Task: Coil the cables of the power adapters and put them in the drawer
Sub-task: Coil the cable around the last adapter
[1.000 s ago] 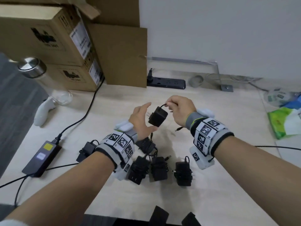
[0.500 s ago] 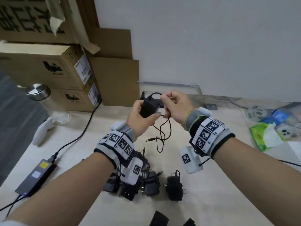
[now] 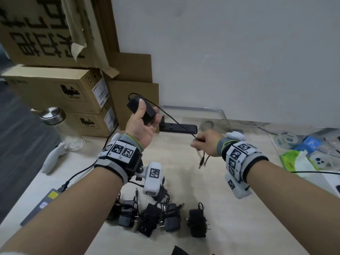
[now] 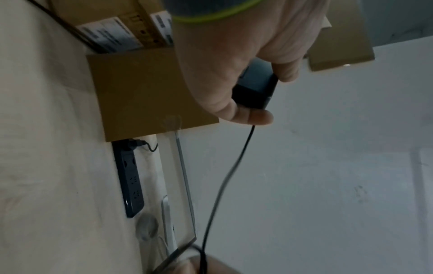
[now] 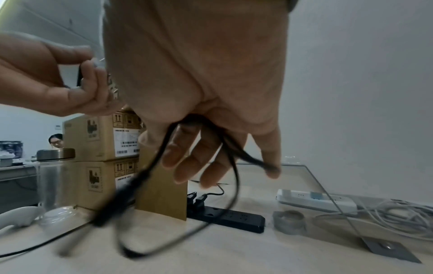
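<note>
My left hand [image 3: 141, 124] grips a black power adapter [image 3: 137, 105] raised above the desk; in the left wrist view the adapter [image 4: 255, 89] sits between thumb and fingers [image 4: 253, 115]. Its thin black cable [image 3: 176, 122] runs taut down to my right hand [image 3: 204, 144], which pinches it with loose loops and the plug end [image 3: 202, 161] hanging below. The right wrist view shows those loops [image 5: 164, 185] dangling blurred from my fingers [image 5: 187, 157]. Several coiled black adapters [image 3: 158, 218] lie on the desk near me. No drawer is in view.
Cardboard boxes [image 3: 60, 92] are stacked at the back left, a glass jar with a metal lid [image 3: 57, 126] in front of them. A black power strip [image 3: 178, 127] lies by the wall. A laptop charger brick [image 3: 42, 203] sits at left; packets and clutter [image 3: 298, 155] at right.
My hands moved apart: the left lifted the adapter up and left, the right pulled the cable down to the right, drawing it taut. The camera tilted upward.
</note>
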`<state>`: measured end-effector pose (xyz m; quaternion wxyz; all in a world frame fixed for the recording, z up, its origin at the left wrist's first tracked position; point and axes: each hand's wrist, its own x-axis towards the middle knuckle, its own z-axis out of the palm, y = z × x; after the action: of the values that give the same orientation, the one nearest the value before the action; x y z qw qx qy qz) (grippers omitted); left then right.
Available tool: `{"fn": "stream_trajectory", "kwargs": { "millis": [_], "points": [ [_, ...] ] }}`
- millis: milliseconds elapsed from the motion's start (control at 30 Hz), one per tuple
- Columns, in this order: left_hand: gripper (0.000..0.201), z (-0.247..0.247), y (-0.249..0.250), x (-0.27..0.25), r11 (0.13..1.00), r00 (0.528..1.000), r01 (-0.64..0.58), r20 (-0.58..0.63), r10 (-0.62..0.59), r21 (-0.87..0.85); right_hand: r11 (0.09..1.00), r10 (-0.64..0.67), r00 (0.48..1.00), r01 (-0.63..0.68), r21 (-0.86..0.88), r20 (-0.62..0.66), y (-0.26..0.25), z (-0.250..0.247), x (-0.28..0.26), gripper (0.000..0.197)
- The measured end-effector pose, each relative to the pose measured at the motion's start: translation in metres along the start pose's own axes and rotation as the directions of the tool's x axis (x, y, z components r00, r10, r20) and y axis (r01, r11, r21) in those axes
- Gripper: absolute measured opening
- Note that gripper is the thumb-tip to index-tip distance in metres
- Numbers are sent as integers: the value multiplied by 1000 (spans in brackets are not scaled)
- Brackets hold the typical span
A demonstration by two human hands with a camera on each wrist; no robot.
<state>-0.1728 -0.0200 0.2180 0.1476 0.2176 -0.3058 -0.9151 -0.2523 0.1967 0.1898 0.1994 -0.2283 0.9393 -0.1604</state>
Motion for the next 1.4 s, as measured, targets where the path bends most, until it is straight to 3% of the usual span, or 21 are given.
{"fn": "stream_trajectory", "kwargs": {
  "millis": [100,200,300,400,533,600,700,800,933,1100,1167,1267,1367,1400],
  "points": [
    [56,-6,2,1,1000,999,14,-44,-15,-26,990,-12,999,20,142,-50,5,4,0,32],
    [64,-10,-2,0,1000,999,22,-47,-22,-5,911,28,992,27,412,-127,4,7,2,43],
    [70,-5,-8,-4,997,996,83,20,-83,10,785,81,989,11,619,-120,-6,7,1,62],
    [69,9,-23,-13,977,978,163,110,-178,134,742,77,990,19,670,-114,-21,10,2,71],
    [89,22,-38,-20,952,980,142,93,-173,271,555,-24,1000,17,832,-4,-39,14,-3,55],
    [73,20,-35,-19,944,982,143,78,-174,297,471,-109,993,17,882,39,-41,12,-9,33],
    [62,12,-31,-15,933,971,171,108,-215,317,503,-134,991,68,862,0,-40,9,-14,22],
    [61,9,-30,-13,939,976,119,133,-169,321,533,-50,996,90,842,-75,-39,12,-14,30],
    [52,5,-33,-10,928,990,87,72,-122,362,470,95,975,134,872,-201,-41,14,-13,31],
    [49,-12,-31,-2,947,993,117,-24,-115,300,343,405,867,150,927,-290,-33,0,-2,33],
    [47,-14,-28,-1,965,992,125,-30,-121,231,380,456,844,101,919,-281,-28,-3,0,30],
    [50,-10,-23,-1,982,993,117,-22,-115,151,534,445,869,-62,843,-218,-20,0,1,25],
    [50,-2,-21,-3,989,992,128,-24,-127,73,783,415,882,-220,582,-225,-14,6,-2,40],
    [51,0,-21,-3,989,991,131,-25,-130,60,836,383,888,-215,506,-255,-17,8,-4,46]
  ]
}}
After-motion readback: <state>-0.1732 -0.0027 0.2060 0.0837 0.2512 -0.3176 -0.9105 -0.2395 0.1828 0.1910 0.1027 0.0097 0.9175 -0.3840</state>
